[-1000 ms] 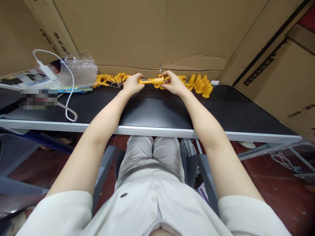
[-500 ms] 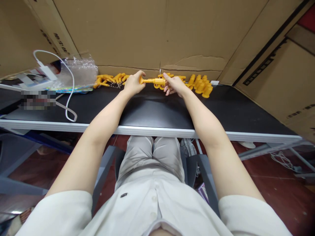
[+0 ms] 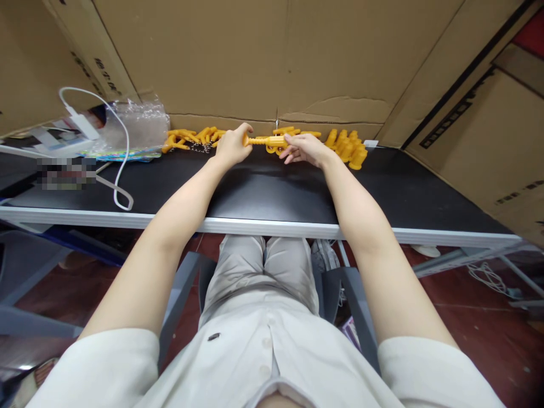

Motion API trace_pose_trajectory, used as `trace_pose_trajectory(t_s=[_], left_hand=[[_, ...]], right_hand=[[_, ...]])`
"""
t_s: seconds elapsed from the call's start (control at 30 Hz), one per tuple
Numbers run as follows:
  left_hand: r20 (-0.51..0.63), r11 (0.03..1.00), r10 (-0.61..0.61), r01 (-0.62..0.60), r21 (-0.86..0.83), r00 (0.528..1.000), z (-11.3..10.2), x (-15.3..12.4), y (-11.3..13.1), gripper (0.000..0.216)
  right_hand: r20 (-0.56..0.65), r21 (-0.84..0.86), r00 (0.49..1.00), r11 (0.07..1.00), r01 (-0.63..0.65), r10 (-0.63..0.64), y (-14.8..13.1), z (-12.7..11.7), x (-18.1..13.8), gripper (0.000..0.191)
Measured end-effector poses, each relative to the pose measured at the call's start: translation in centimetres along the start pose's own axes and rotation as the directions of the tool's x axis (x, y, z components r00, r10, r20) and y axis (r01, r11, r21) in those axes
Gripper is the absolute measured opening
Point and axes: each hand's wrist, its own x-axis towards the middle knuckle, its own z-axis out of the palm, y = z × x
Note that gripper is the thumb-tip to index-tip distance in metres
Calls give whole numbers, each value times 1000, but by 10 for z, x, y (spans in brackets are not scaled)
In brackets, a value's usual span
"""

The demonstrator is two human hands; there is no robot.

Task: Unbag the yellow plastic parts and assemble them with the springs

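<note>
Above the black tabletop, a yellow-orange plastic piece (image 3: 268, 141) with a ribbed thin neck and a thicker cylinder lies level between my two hands. My left hand (image 3: 233, 144) is closed on its left end, fingers and thumb around the wide part. At the right end of the cylinder, my right hand (image 3: 306, 149) grips with its thumb on top and its fingers loosely curled below. Beside my left hand lie several yellow branching pieces (image 3: 181, 140) with small metal chains (image 3: 201, 147). Behind the held piece are more yellow parts (image 3: 285, 130), partly hidden.
Several yellow flared cylinders (image 3: 347, 148) stand right of my right hand. To the left are clear plastic wrap (image 3: 138, 126), colourful flat packets (image 3: 142, 156) and a white cable (image 3: 126, 136). Cardboard walls (image 3: 238, 62) border the table, whose metal front edge (image 3: 272, 228) faces me.
My right hand has shifted slightly to the right, toward the end of the held piece. The left hand has barely moved and keeps its hold.
</note>
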Motion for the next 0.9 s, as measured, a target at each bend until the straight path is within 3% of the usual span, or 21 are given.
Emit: trace_pose_trajectory(t_s=[0.13,0.37,0.43,0.57,0.7,0.8,0.9], left_hand=[[18,998,11,-12,59,1000,1,-1,2,48],[-11,998,36,-36,53,999,6,0,0,43],[-22,998,26,-24,66,999,6,2,-3,42],[-11,995,39,-38,96,999,4,8,-12,42],[30,952,53,-60,299,998,1,10,-14,50],[67,858,56,-83,507,996,0,9,-11,57],[88,810,78,-115,575,993,-1,9,-11,61]], right_hand=[[-41,-40,997,997,-64,63,4,5,7,75],[-30,-14,984,985,-175,174,7,0,14,83],[0,-21,985,985,-171,171,4,-3,11,76],[-10,27,1000,999,-23,23,1,-5,4,44],[-37,101,999,995,-18,21,-1,-1,3,31],[-29,119,996,990,-81,85,-3,2,5,39],[-40,119,992,987,-110,116,-5,5,7,50]])
